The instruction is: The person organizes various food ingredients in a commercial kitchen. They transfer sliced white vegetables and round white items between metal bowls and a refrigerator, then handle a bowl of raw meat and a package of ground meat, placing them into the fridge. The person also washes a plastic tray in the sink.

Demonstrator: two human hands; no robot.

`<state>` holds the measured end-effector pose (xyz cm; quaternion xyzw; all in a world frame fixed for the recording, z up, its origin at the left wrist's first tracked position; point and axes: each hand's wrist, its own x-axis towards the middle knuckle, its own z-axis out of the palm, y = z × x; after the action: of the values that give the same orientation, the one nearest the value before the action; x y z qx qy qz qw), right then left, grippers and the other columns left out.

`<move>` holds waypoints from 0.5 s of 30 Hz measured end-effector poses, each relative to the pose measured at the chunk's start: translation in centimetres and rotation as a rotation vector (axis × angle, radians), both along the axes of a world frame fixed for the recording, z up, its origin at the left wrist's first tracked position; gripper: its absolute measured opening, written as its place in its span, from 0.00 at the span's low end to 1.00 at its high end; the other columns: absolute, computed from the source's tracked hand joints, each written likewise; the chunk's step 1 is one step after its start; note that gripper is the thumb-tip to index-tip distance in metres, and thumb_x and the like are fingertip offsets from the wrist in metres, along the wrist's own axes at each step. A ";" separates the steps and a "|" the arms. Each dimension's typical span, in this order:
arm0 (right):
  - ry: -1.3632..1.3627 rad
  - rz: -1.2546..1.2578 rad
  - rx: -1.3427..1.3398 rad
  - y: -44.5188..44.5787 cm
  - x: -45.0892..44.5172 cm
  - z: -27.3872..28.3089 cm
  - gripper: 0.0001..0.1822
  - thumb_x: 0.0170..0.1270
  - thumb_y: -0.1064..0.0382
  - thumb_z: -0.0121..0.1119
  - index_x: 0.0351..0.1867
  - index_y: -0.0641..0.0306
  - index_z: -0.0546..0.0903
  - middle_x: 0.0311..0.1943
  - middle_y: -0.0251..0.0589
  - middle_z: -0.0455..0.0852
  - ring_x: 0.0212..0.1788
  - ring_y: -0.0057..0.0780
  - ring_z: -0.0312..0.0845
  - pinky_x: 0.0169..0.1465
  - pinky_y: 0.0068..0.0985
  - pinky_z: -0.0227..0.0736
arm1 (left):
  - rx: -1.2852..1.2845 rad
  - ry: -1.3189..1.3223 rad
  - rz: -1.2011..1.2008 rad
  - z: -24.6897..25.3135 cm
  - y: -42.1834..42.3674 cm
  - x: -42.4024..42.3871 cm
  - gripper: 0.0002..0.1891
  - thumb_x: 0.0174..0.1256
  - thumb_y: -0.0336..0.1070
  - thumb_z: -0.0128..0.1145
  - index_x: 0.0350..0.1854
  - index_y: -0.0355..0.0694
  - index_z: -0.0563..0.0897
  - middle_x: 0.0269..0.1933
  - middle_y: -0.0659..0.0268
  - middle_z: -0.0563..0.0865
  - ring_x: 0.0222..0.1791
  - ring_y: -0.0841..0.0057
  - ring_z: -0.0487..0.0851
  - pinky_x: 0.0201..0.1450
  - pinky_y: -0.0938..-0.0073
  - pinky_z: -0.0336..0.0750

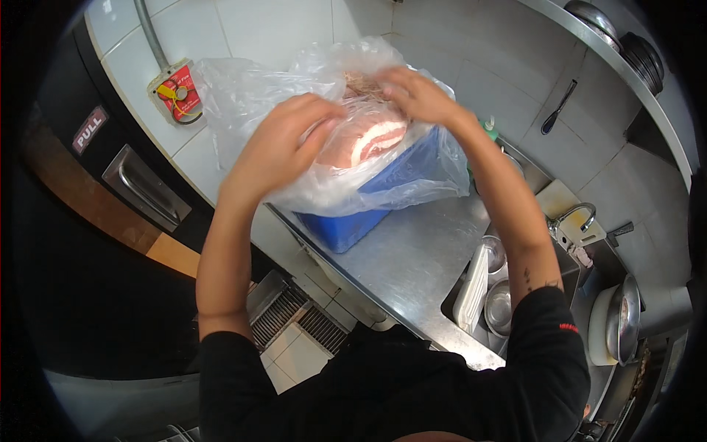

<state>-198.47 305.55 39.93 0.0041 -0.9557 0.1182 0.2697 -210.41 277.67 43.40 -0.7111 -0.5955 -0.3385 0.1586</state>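
Observation:
A large piece of raw meat (358,145) with a white band of fat lies inside a clear plastic bag (248,102). The bag lines a blue plastic bin (347,227) and hangs over its rim. My left hand (293,141) is over the bag on the left of the meat, fingers bent and blurred. On the far right side, my right hand (417,95) is at the bag's opening, also blurred. Behind the meat, some brownish stringy matter (364,85) shows through the bag. Whether either hand pinches the plastic is unclear.
The bin stands on a stainless steel counter (422,248). Right of it, a sink holds a white tray (472,290) and metal bowls (499,306), near a faucet (577,212). A black door with a metal handle (148,190) is at left. Overhead, a shelf (624,63) holds bowls.

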 end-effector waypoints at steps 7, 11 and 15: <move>-0.043 -0.545 0.307 11.7 -9.1 2.2 0.31 0.69 0.45 0.42 0.73 0.36 0.51 0.75 0.38 0.40 0.75 0.50 0.38 0.72 0.50 0.44 | -0.267 0.123 0.969 -4.9 4.9 -10.7 0.37 0.59 0.53 0.57 0.72 0.57 0.60 0.75 0.52 0.49 0.73 0.44 0.47 0.69 0.39 0.48; -0.326 -0.759 0.071 20.0 -8.7 -0.9 0.29 0.69 0.47 0.40 0.71 0.42 0.58 0.73 0.41 0.51 0.74 0.45 0.45 0.72 0.42 0.49 | -0.153 -0.130 0.923 -7.6 2.9 -13.2 0.37 0.58 0.52 0.58 0.71 0.52 0.62 0.71 0.48 0.58 0.70 0.45 0.56 0.68 0.45 0.55; -0.353 -0.703 0.000 17.9 -8.4 -4.0 0.25 0.67 0.53 0.47 0.65 0.53 0.70 0.64 0.47 0.70 0.68 0.44 0.61 0.68 0.34 0.59 | 0.059 0.010 0.797 -7.6 -0.1 -10.3 0.32 0.61 0.46 0.58 0.69 0.49 0.65 0.68 0.51 0.65 0.66 0.51 0.64 0.66 0.57 0.61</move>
<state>-206.91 323.45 35.93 -0.3441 -0.9304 0.0176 0.1250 -220.74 277.59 35.80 -0.4212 -0.8139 -0.2640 0.3007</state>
